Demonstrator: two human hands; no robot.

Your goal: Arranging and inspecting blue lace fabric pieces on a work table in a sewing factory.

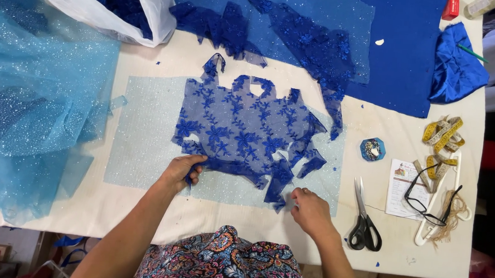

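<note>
A piece of dark blue floral lace (pixel 242 127) lies spread on a pale blue glittery fabric rectangle (pixel 143 132) on the white table (pixel 376 119). My left hand (pixel 182 172) pinches the lace's near left edge with curled fingers. My right hand (pixel 307 210) rests at the near right corner, its fingertips closed on the lace's lower tip where it meets the glittery fabric.
Black-handled scissors (pixel 362 219), eyeglasses (pixel 429 201), a yellow tape measure (pixel 444 138), a small blue pin holder (pixel 373 149) and a paper card (pixel 402 187) lie at right. Light blue glitter tulle (pixel 24 100) is heaped at left. Dark blue fabrics (pixel 399 45) and a white plastic bag (pixel 112 2) lie at the back.
</note>
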